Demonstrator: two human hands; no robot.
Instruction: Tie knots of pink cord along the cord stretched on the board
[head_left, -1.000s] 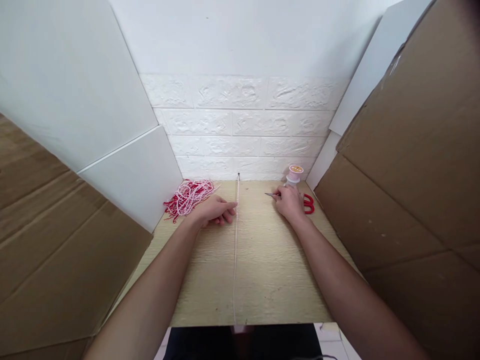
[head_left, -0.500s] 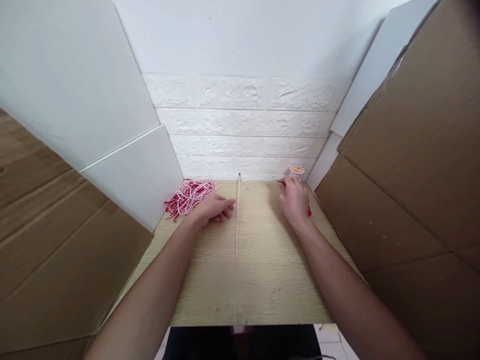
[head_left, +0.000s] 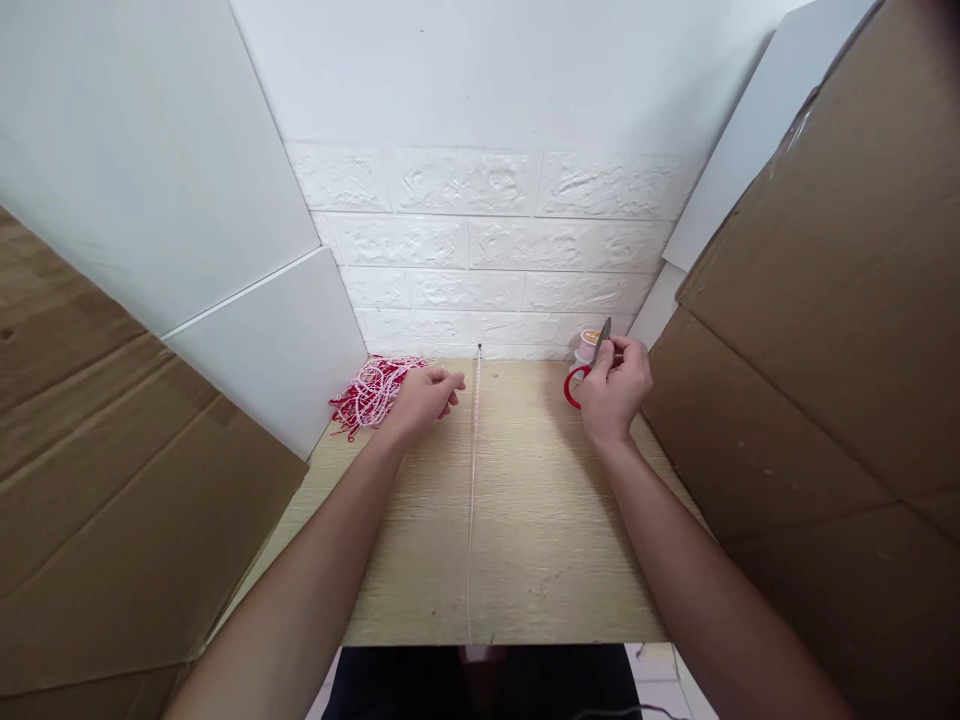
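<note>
My right hand (head_left: 616,392) is closed on a pair of scissors (head_left: 576,387), raised at the far right of the board. Their dark blades point up and a red handle loop sticks out left of the hand. Left of a pale cord, my left hand (head_left: 426,400) hovers with thumb and fingers loosely bent and slightly apart; nothing shows in them. The cord (head_left: 477,400) runs from a small nail (head_left: 479,346) at the wall down to the board's front edge. Its upper part looks pink and white and braided, with a fine loose end beside it.
A heap of red and pale pink braided cords (head_left: 375,392) lies at the back left, partly behind my left hand. Spools of thread (head_left: 585,345) stand at the back right by the scissors. Cardboard panels (head_left: 810,380) and a white brick-pattern wall (head_left: 465,240) enclose the wooden board (head_left: 540,540).
My right hand has lifted the scissors and turned them blades up, moving slightly right. My left hand has drawn a little up and left, away from the cord.
</note>
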